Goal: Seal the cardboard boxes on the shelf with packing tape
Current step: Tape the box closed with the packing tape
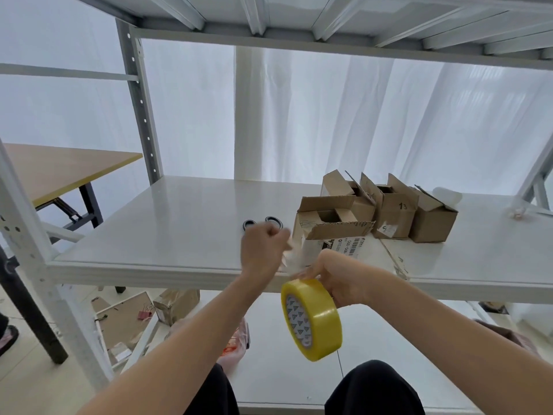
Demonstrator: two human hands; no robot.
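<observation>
A yellow roll of packing tape (312,319) hangs just below the shelf's front edge, held by my right hand (338,280). My left hand (263,247) is closed on the pulled-out end of the tape (291,259), which stretches toward the nearest cardboard box (329,223). That box stands on the white shelf (179,235) with its flaps open. Behind it stand several more open cardboard boxes (395,211). Scissors (260,223) lie on the shelf behind my left hand, only the black handles showing.
A white plastic container (447,195) sits at the back right of the shelf. A wooden table (59,169) stands to the left. Cardboard scraps, a small box and red clips (146,313) litter the floor under the shelf. The upright post (36,259) frames the left.
</observation>
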